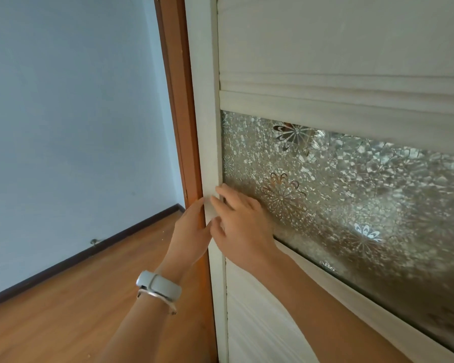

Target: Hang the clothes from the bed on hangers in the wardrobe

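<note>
The wardrobe door (325,35) fills the right of the view: cream panels with a band of patterned glass (351,179) across the middle. It stands shut against the brown wardrobe side (180,100). My left hand (192,237) lies on the door's left edge strip (206,127), fingers reaching around it where it meets the brown side. My right hand (241,226) presses flat on the same strip and the glass, fingers spread. No clothes, hangers or bed are in view.
A pale blue wall (71,127) is on the left with a dark skirting board (89,254) below it. Wooden floor (76,310) runs along the wardrobe's side. A small metal fitting (93,241) sticks out near the skirting.
</note>
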Motion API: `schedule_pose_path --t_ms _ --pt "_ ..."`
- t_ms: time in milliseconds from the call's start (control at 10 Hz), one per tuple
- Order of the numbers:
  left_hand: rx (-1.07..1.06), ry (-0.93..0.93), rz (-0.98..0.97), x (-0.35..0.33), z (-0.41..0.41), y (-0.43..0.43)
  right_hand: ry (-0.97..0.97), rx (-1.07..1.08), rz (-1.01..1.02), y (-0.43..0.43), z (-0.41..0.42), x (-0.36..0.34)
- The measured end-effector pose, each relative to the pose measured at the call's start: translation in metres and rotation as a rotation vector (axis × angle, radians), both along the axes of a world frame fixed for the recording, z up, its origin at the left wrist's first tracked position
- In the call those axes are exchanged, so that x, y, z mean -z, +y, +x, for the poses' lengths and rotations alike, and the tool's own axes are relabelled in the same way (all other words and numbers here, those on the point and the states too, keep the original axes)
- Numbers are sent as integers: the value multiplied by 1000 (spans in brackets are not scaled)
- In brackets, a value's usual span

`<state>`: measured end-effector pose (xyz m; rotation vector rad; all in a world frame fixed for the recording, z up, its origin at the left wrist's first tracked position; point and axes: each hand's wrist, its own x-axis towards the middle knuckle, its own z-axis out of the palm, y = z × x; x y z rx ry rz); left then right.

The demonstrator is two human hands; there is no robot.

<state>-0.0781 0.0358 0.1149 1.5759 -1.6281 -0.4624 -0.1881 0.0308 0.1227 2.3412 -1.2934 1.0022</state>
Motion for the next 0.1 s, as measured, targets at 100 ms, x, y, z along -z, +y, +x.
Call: schedule_pose_path --t_ms 100 --pt "41 180 -108 -21 -1 23 -436 -246 152 18 -17 -29"
